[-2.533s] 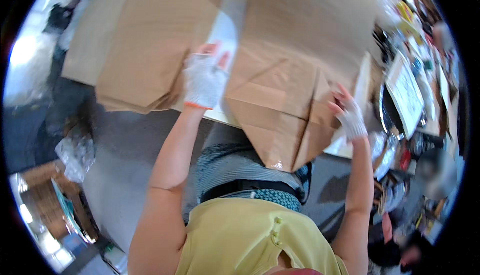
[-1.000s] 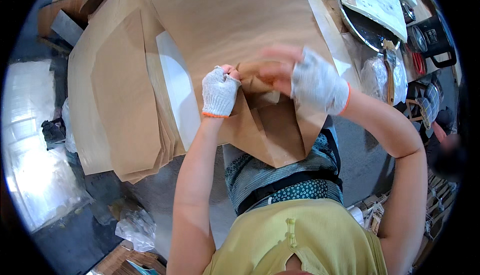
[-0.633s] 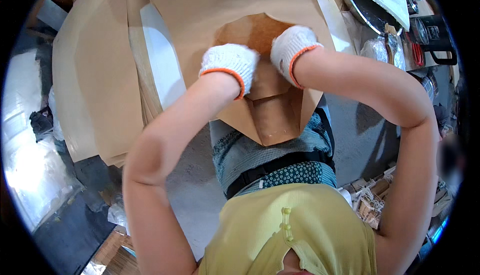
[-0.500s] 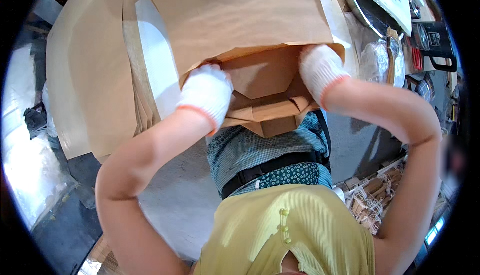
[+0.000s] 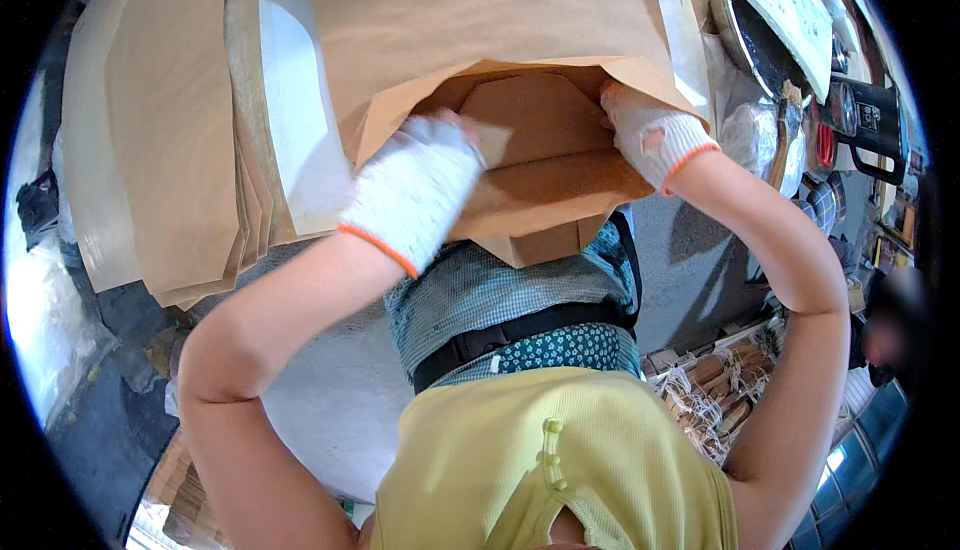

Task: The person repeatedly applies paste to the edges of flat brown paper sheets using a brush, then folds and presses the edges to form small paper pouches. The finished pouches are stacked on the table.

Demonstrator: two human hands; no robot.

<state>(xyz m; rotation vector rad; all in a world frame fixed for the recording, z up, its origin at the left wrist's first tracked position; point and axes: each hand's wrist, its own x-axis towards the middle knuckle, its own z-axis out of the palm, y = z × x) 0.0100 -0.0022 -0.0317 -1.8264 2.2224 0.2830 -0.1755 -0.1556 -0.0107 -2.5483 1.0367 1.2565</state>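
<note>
A large brown paper bag [image 5: 480,20] lies on a stack of flat brown paper sheets [image 5: 170,150], its near end folded open. My left hand [image 5: 415,190], in a white knit glove with an orange cuff, presses into the bag's open end at the left. My right hand [image 5: 650,135], gloved the same way, grips the bag's folded flap [image 5: 540,190] at the right corner. The fingertips of both hands are tucked under the paper folds.
A white sheet [image 5: 295,110] shows between the brown sheets at the left. A dark round pan [image 5: 755,40] and a black box [image 5: 870,125] stand at the upper right. Bundles of brown paper handles [image 5: 710,390] lie on the floor at lower right.
My hands have moved apart from the middle of the bag's end to its left and right sides, and the folded end has spread open wider.
</note>
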